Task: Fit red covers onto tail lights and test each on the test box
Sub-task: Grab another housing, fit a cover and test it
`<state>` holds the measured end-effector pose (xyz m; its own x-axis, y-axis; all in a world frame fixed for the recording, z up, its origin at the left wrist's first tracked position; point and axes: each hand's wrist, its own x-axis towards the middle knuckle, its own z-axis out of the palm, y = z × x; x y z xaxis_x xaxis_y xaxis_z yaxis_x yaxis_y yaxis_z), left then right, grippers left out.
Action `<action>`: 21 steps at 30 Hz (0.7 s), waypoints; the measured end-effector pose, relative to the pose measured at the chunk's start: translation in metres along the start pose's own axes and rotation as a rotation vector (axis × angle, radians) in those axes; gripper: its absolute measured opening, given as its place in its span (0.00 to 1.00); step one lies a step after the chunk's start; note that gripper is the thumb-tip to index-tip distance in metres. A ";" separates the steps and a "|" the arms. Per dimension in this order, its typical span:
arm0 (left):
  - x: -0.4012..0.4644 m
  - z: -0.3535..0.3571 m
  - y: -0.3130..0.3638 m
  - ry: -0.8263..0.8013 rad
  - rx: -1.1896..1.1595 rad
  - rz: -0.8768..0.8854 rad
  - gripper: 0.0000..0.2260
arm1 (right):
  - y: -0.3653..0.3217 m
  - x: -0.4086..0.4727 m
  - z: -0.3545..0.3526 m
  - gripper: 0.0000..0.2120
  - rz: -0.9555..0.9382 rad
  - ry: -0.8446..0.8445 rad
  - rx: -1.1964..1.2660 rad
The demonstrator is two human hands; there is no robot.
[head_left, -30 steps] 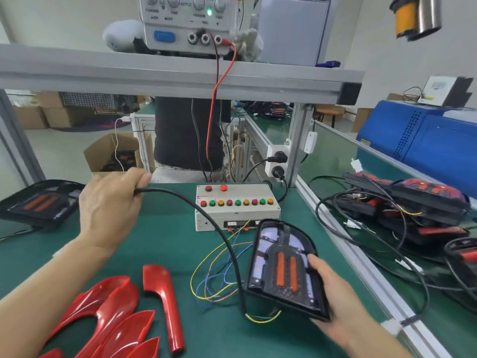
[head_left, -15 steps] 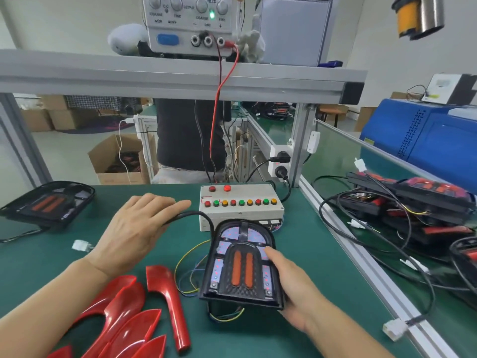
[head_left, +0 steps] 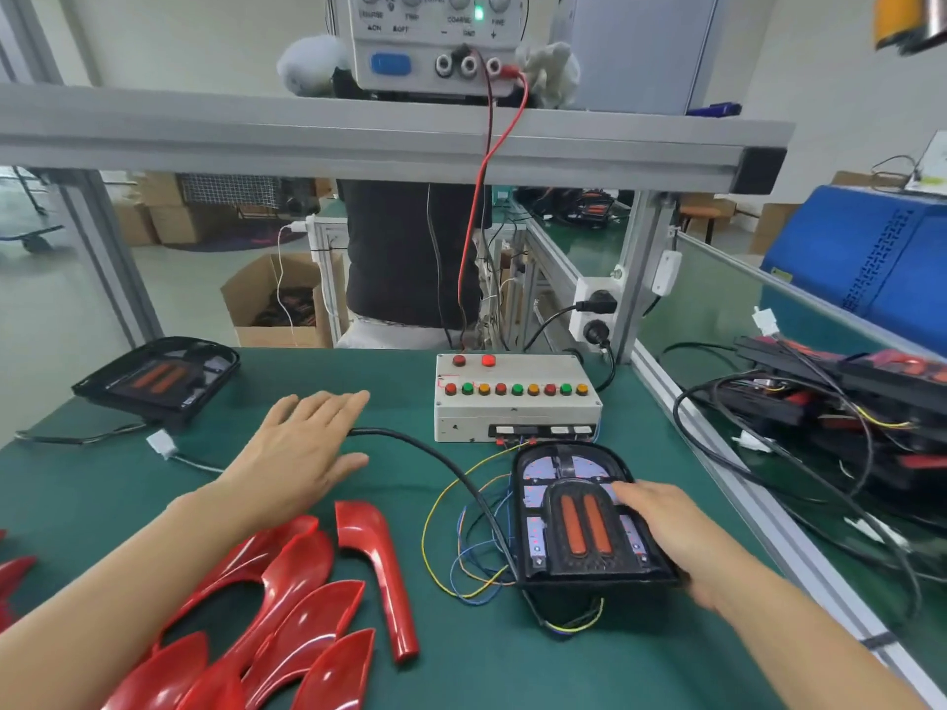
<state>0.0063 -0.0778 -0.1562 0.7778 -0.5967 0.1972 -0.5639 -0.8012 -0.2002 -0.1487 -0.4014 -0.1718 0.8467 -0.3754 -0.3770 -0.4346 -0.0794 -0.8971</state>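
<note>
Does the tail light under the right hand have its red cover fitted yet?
Not fitted. The tail light shows bare boards and two orange strips; the red covers lie loose on the mat.

We see tail light (head_left: 584, 525) black, arched, two orange bars, lying flat face up, near right of counter (head_left: 128, 504) | test box (head_left: 515, 397) grey, row of red, green, orange buttons, just beyond it, far centre | red covers (head_left: 287, 597) glossy, heaped near left, one (head_left: 379, 566) lying apart | second tail light (head_left: 159, 379) far left
</note>
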 end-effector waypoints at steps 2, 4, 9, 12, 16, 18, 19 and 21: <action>-0.011 -0.013 0.004 0.188 -0.057 0.100 0.31 | -0.003 0.007 0.001 0.11 -0.030 0.025 -0.067; -0.021 -0.022 0.009 0.333 -0.156 0.321 0.23 | -0.007 0.010 0.002 0.12 -0.033 0.004 -0.127; -0.031 -0.009 0.015 -0.070 -0.232 0.427 0.17 | -0.010 0.005 0.000 0.13 -0.006 -0.100 -0.111; -0.027 0.005 0.010 -0.288 -0.272 0.306 0.26 | -0.004 -0.002 -0.005 0.16 -0.035 -0.144 -0.019; -0.020 0.007 0.011 -0.268 -0.326 0.292 0.23 | 0.004 -0.012 -0.006 0.13 -0.071 -0.174 0.047; -0.021 0.000 0.009 -0.272 -0.423 0.301 0.22 | 0.008 -0.018 -0.007 0.12 -0.095 -0.163 0.049; -0.022 -0.006 0.008 -0.266 -0.514 0.296 0.22 | 0.010 -0.020 -0.007 0.13 -0.111 -0.146 0.029; -0.026 -0.023 0.002 -0.218 -0.733 0.282 0.22 | 0.013 -0.023 -0.011 0.17 -0.141 -0.078 -0.050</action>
<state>-0.0214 -0.0647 -0.1398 0.5736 -0.8187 0.0272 -0.7261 -0.4928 0.4795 -0.1773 -0.4034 -0.1720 0.9207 -0.2851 -0.2666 -0.3230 -0.1727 -0.9305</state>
